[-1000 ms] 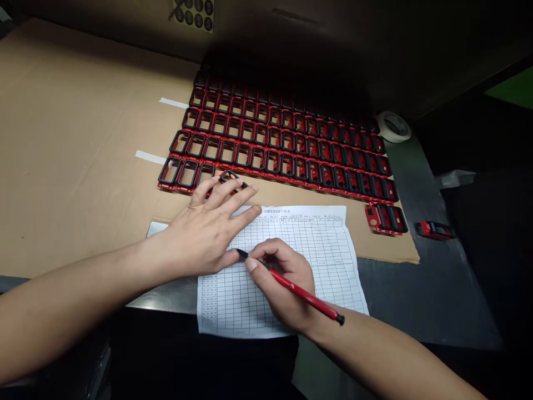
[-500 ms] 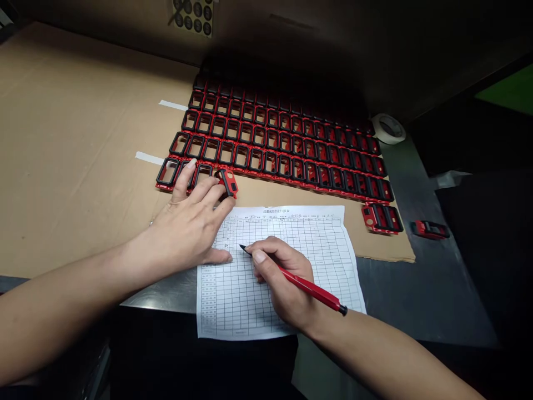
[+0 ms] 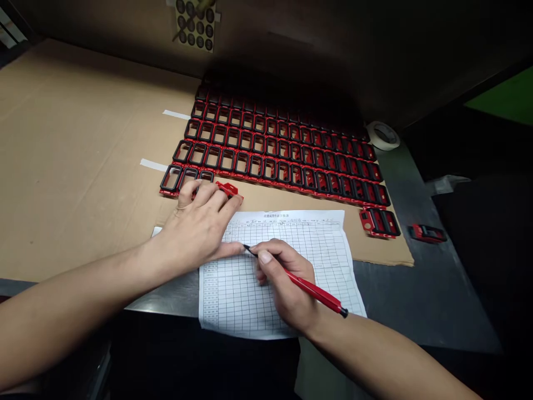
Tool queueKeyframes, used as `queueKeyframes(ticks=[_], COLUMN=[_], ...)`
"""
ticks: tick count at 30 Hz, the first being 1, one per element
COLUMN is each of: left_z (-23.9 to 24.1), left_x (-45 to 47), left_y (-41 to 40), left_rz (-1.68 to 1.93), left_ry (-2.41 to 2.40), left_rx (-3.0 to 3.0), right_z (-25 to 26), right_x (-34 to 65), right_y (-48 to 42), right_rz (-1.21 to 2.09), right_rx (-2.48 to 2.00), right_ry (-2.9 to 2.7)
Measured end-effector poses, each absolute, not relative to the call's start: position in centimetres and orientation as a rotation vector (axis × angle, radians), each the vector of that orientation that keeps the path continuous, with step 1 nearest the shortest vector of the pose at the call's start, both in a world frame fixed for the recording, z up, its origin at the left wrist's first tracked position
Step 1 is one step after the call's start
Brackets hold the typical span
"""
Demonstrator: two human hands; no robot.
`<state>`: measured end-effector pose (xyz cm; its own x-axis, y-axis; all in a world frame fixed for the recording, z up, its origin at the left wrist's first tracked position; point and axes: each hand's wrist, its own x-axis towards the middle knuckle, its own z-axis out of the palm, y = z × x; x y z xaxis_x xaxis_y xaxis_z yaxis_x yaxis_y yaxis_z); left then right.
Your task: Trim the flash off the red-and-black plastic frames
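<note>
My right hand [image 3: 287, 283] is shut on a red pen [image 3: 312, 291] with a black tip, and the tip touches a printed grid form [image 3: 320, 261]. My left hand [image 3: 195, 225] lies with its fingers spread, over the front row of black-and-red rectangular frames [image 3: 270, 158]. Its fingertips touch a loose red-and-black frame [image 3: 230, 190], partly hidden beneath them. The heel of that hand is next to the form's left side.
The frames lie in several rows on a cardboard sheet [image 3: 83, 166] fixed with white tape [image 3: 153, 165], on a steel table [image 3: 416, 300]. Further frames [image 3: 378, 222] sit at the right, with one [image 3: 427, 233] on the steel. A tape roll [image 3: 383, 135] stands behind.
My left hand has moved right and its fingers now lie over the loose frame, which looks flatter. The pen tip has come down onto the form.
</note>
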<state>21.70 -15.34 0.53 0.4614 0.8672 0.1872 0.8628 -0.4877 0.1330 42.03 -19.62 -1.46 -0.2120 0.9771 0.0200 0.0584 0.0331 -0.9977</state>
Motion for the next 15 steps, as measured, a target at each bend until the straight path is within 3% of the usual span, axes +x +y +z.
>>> queueKeyframes(ticks=[7,15], left_z=[1.4,0.1], left_x=[22.5,23.7], left_y=[-15.2,-14.1], left_rz=[0.478,0.245], left_ry=[1.754,1.880], left_rx=[2.611,2.656], right_z=[-2.1,-2.6], right_x=[41.7,41.8], right_y=[-19.7,-19.6], right_rz=[1.213,1.201], right_rx=[-1.099,-1.131], right_ry=[-1.108,-1.495])
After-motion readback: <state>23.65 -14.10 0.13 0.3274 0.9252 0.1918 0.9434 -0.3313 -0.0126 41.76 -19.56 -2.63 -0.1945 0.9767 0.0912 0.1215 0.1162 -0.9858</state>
